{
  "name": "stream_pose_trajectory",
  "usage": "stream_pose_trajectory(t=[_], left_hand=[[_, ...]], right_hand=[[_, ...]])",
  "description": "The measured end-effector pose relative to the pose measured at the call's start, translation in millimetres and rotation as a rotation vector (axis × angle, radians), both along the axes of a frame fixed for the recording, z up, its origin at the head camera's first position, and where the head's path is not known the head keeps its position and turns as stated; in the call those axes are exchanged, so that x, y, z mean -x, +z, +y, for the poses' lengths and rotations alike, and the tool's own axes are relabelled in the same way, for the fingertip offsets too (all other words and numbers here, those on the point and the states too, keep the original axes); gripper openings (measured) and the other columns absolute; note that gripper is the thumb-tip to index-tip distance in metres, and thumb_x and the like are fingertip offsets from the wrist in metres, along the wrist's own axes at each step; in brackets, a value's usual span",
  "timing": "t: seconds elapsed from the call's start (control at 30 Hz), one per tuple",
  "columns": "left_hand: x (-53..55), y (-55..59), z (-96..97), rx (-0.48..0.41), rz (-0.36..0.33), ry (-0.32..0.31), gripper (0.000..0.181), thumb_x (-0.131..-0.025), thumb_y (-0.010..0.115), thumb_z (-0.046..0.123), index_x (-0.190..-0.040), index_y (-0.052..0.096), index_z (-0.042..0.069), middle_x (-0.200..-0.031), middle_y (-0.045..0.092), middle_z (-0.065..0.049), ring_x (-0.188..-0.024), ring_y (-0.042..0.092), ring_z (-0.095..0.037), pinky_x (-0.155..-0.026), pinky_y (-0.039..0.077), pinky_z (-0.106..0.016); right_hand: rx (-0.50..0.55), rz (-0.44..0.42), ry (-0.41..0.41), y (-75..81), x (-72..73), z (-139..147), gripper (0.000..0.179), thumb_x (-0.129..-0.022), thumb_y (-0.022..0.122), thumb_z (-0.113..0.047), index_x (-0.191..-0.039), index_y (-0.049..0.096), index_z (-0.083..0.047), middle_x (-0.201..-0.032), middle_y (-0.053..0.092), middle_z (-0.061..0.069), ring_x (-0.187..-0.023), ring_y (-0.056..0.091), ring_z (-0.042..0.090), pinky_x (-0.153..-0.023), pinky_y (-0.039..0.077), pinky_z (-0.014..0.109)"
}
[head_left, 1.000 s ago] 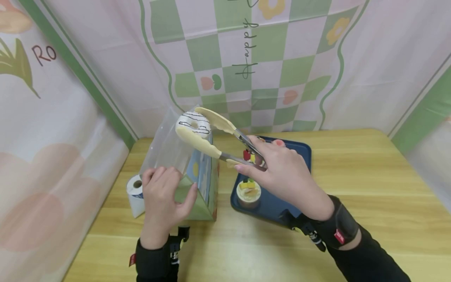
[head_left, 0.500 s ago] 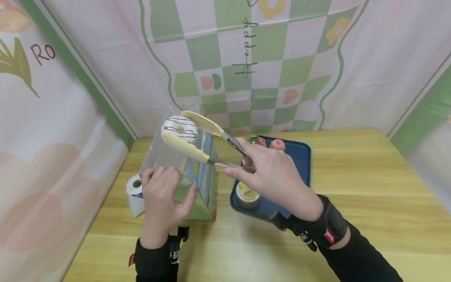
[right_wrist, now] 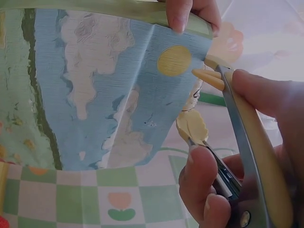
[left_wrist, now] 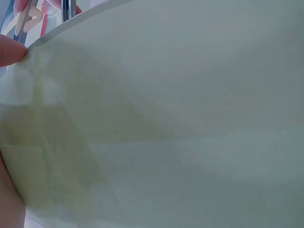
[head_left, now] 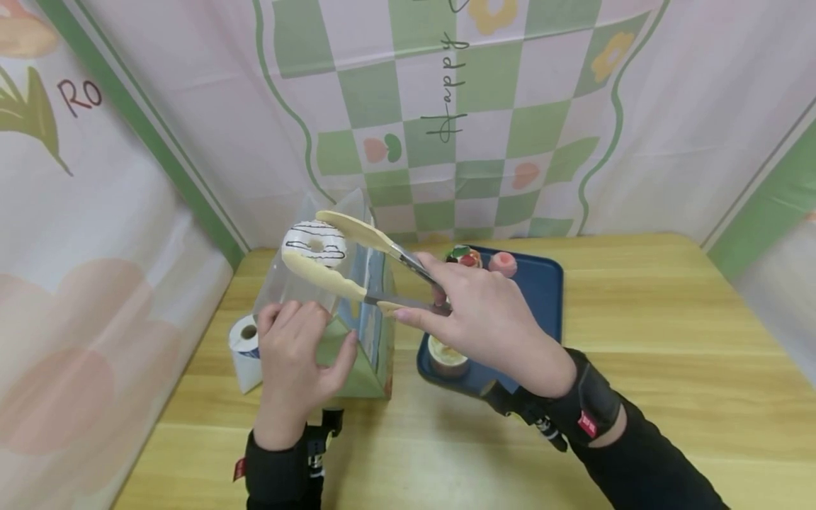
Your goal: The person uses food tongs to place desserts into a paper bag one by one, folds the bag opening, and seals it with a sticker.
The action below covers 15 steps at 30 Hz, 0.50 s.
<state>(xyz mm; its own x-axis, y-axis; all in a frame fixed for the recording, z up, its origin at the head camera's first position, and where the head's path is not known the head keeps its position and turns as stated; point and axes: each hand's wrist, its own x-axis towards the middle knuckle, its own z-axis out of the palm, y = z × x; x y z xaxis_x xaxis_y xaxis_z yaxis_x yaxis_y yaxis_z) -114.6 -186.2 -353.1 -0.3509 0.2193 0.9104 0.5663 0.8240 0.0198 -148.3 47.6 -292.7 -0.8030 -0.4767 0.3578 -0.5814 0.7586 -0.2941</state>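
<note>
Head: a dark-blue rectangular tray [head_left: 542,312] of small cakes [head_left: 448,358] stands right of an open green paper bag [head_left: 353,372], whose rim the left hand [head_left: 293,361] grips. The right hand [head_left: 487,304] holds yellow-tipped metal tongs [head_left: 344,285], pointing far left, part-closed on a white striped ring doughnut [head_left: 299,241] at the bag's mouth. Left wrist: mostly green bag. Right wrist: the bag partly hides the doughnut.

Bag [head_left: 360,373] between paper roll [head_left: 246,361] and tray [head_left: 540,304].

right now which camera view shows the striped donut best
The head view: the donut faces it, stripes and hole plain, between the tongs. The right wrist view shows only a sliver at the edge of the bag; the left wrist view shows none of it.
</note>
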Motion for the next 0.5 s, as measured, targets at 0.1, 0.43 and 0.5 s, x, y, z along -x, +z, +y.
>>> stream_pose_trajectory(t=[0.1,0.43,0.5], left_hand=[[0.3,0.0,0.0,0.001,0.004,0.000,0.031,-0.085,0.055,0.033,-0.070,0.048,0.007,-0.060,0.047,-0.002,-0.059,0.040,-0.020,-0.077,0.031,-0.043],[0.1,0.1,1.0,-0.001,0.006,0.000,0.030,-0.084,0.055,0.032,-0.070,0.049,0.006,-0.060,0.048,-0.002,-0.059,0.040,-0.020,-0.076,0.031,-0.042],[0.3,0.2,1.4,-0.001,0.008,-0.002,0.031,-0.085,0.055,0.032,-0.070,0.048,0.006,-0.060,0.047,-0.002,-0.058,0.040,-0.020,-0.076,0.031,-0.042]], right_hand=[[0.006,-0.017,-0.007,0.4,-0.9,1,0.076,-0.082,0.064,-0.065,-0.140,0.051,-0.017,-0.075,0.059,-0.008,-0.056,0.048,0.006,-0.050,0.036,0.023],[0.091,-0.040,-0.033,-4.7,-1.5,18,0.079,-0.079,0.068,-0.064,-0.142,0.049,-0.020,-0.071,0.055,-0.010,-0.055,0.050,0.004,-0.050,0.038,0.025],[0.107,-0.040,-0.039,-6.5,-0.4,23,0.078,-0.079,0.069,-0.062,-0.142,0.049,-0.019,-0.071,0.055,-0.009,-0.056,0.051,0.005,-0.053,0.040,0.026]])
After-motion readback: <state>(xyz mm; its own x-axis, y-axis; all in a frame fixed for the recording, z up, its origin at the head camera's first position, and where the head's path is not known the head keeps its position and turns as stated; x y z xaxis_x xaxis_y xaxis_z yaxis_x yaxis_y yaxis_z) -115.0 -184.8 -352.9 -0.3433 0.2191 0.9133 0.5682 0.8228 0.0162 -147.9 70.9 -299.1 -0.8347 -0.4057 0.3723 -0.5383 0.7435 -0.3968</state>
